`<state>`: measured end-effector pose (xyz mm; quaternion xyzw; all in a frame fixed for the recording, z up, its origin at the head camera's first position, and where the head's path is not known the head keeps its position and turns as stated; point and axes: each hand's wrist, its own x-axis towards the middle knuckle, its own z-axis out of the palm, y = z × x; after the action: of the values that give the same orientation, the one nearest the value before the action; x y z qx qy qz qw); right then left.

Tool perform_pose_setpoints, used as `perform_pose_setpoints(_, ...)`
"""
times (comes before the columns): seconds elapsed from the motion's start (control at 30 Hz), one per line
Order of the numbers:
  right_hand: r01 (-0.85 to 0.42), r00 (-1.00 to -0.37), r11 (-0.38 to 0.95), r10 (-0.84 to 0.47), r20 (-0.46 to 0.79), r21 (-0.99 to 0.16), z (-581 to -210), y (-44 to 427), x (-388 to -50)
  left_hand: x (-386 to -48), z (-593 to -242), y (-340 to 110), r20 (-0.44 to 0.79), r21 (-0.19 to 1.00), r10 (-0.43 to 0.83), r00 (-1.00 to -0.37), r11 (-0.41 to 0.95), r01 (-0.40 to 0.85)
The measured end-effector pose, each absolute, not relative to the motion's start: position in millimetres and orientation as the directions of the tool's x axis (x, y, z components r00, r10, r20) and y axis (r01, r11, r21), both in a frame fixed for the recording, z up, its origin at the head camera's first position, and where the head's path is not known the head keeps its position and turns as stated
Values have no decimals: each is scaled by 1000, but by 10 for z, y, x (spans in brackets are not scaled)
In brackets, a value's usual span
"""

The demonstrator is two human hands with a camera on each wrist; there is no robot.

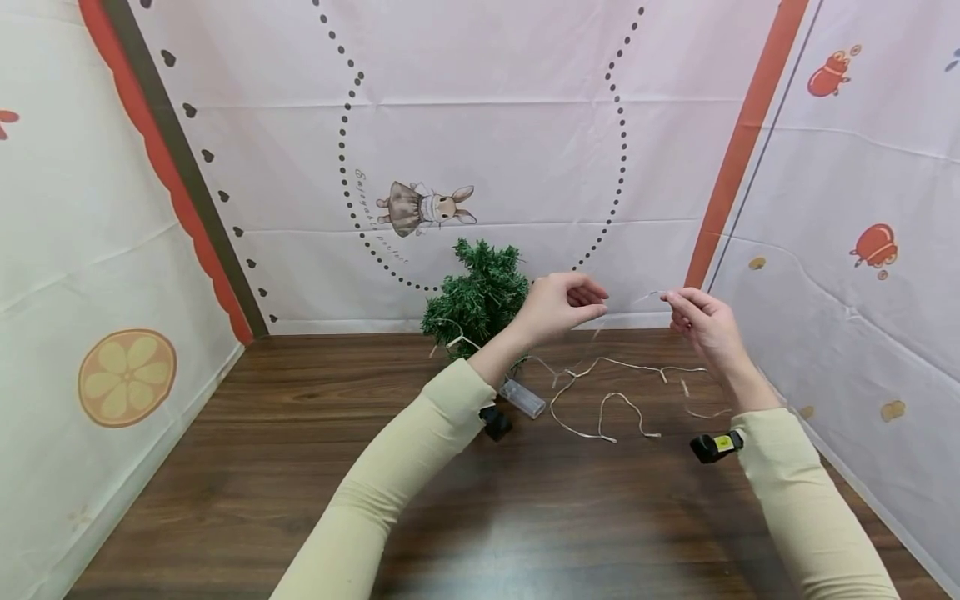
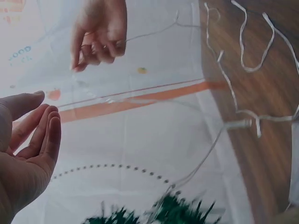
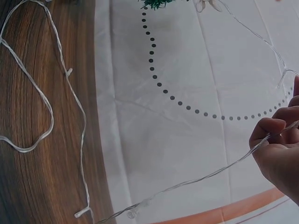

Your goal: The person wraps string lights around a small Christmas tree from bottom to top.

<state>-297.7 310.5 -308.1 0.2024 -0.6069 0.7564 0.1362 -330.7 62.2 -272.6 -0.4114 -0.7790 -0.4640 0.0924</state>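
A string of fairy lights [image 1: 577, 372] on thin clear wire runs from a small green artificial tree [image 1: 483, 287] across the wooden table. My right hand [image 1: 701, 321] pinches a raised stretch of the wire at thumb and fingertips, right of the tree. In the right wrist view, that wire [image 3: 191, 181] hangs down from the curled fingers. My left hand [image 1: 562, 302] is in the air just right of the tree, thumb and fingers apart, and nothing shows between them in the left wrist view. A clear battery box [image 1: 522, 398] lies on the table below the left forearm.
The wooden table [image 1: 300, 467] bears loose loops of the light wire on its right side. Behind it hangs a printed white cloth [image 1: 495, 142], with further cloth panels at the left and right. A black wrist camera [image 1: 712, 447] sits at the right cuff.
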Motion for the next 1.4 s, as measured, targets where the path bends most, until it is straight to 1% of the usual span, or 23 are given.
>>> perform_pose_setpoints(0.17, -436, -889, -212, -49, 455, -875, -3063, 3068, -2995, -3391, -2819, 796, 507, 697, 533, -677, 207, 686)
perform_pose_setpoints(0.37, -428, -894, -187, -55, 445, -884, -3051, 3027, -3014, -3454, -2887, 957, 517, 688, 475, -713, 266, 676)
perform_pose_setpoints(0.5, -425, -895, -155, -78, 440, -892, -3049, 2986, -3011, -3464, -2884, 995, 508, 697, 447, -737, 290, 656)
perform_pose_setpoints(0.7, -429, -891, -130, -98, 443, -894, -3036, 2962, -3008, -3466, -2854, 994, 484, 715, 444, -754, 297, 633)
perform_pose_setpoints(0.83, -424, -892, -121, -113, 437, -897, -3034, 2978, -3008, -3465, -2824, 980, 472, 737, 439, -764, 279, 616)
perform_pose_setpoints(1.07, -406, -902, -48, -137, 409, -912, -3082, 3045, -3003, -3486, -2798, 946, 423, 796, 464, -778, 219, 564)
perform_pose_setpoints(1.17, -410, -900, -71, -133, 416, -909, -3104, 3081, -3015, -3510, -2791, 912, 411, 822, 455, -790, 191, 537)
perform_pose_setpoints(1.4, -423, -888, -176, -116, 445, -889, -3155, 3233, -3014, -3533, -2714, 795, 405, 854, 391, -826, 160, 495)
